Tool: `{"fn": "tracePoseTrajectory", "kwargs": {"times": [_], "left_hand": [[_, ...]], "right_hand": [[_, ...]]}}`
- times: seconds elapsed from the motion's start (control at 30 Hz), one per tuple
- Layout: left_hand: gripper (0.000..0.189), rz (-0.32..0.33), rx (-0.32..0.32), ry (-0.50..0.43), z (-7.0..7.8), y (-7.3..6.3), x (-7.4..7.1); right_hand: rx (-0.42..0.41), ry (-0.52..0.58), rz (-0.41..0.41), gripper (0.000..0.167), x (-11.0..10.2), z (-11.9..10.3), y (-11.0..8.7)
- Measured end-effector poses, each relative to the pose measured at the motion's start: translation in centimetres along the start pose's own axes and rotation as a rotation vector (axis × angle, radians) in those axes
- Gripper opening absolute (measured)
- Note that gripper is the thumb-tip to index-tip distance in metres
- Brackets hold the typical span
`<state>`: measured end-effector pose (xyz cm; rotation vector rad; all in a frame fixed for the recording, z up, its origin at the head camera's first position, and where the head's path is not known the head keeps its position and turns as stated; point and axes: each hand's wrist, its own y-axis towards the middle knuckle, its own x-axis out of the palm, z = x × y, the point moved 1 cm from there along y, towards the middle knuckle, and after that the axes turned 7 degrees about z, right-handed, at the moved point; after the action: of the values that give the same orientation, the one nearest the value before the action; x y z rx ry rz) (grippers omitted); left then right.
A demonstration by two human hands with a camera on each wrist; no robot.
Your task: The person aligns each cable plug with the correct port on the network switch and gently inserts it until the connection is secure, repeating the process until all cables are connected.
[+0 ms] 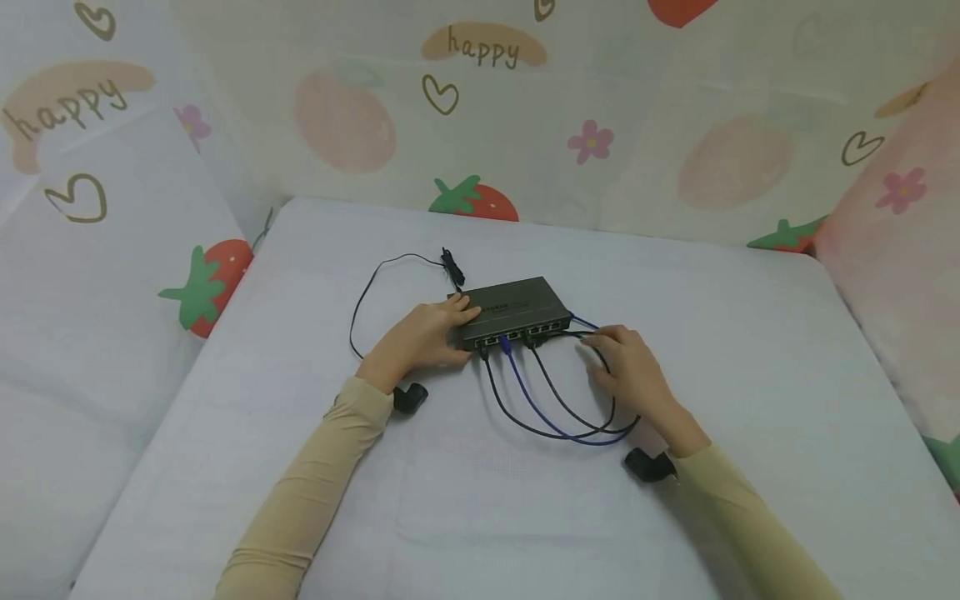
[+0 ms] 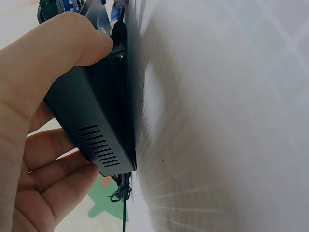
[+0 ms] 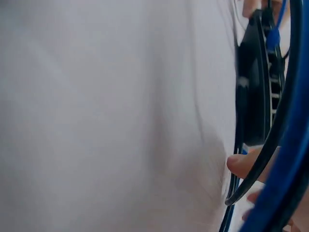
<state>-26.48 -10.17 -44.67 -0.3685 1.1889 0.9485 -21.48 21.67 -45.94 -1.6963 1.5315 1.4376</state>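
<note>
A dark, flat network switch [image 1: 517, 302] lies on the white table with its row of ports facing the person. My left hand [image 1: 429, 333] grips its left end, thumb on the port side and fingers on the other side, as the left wrist view shows along the vented end [image 2: 99, 145]. Black cables and a blue network cable [image 1: 525, 392] run from the ports and loop to the right. At the switch's right front, my right hand [image 1: 630, 371] is among these cables, thumb and fingers apart, fingertips right at a black cable [image 1: 577, 334].
Behind the switch's left end, a thin black cord [image 1: 375, 271] runs from a small bundle [image 1: 452, 268] round to the left forearm. Wrist cameras hang at the left wrist [image 1: 410, 398] and right wrist [image 1: 649, 465]. Printed sheeting [image 1: 600, 83] closes off the table's back and sides.
</note>
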Motion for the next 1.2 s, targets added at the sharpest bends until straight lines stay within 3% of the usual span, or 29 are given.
{"fn": "tracePoseTrajectory", "kwargs": {"times": [0.13,0.23,0.47,0.67,0.87,1.0,1.2], "left_hand": [[0.071,-0.010,-0.011,-0.006,0.0,0.0,-0.1],[0.071,-0.014,-0.014,-0.011,0.1,0.0,-0.2],[0.071,-0.016,-0.025,-0.011,0.2,0.0,-0.4],[0.072,-0.021,-0.030,-0.005,0.1,-0.1,-0.2],[0.071,0.014,-0.011,0.009,0.1,0.0,0.1],[0.070,0.036,0.002,0.041,0.4,0.3,0.3],[0.072,-0.001,-0.026,0.132,1.4,0.4,0.4]], "right_hand": [[0.172,0.012,-0.040,0.062,-0.2,1.0,0.5],[0.261,0.029,-0.071,0.062,-0.3,1.8,0.6],[0.288,0.044,-0.056,0.034,-0.6,2.1,1.0],[0.307,0.007,-0.089,0.023,-1.3,2.3,1.0],[0.328,0.042,-0.097,0.023,-2.5,3.6,-0.6],[0.391,0.092,-0.098,0.026,-3.7,4.5,-2.3],[0.482,0.103,-0.049,0.032,-5.4,5.8,-4.2]]}}
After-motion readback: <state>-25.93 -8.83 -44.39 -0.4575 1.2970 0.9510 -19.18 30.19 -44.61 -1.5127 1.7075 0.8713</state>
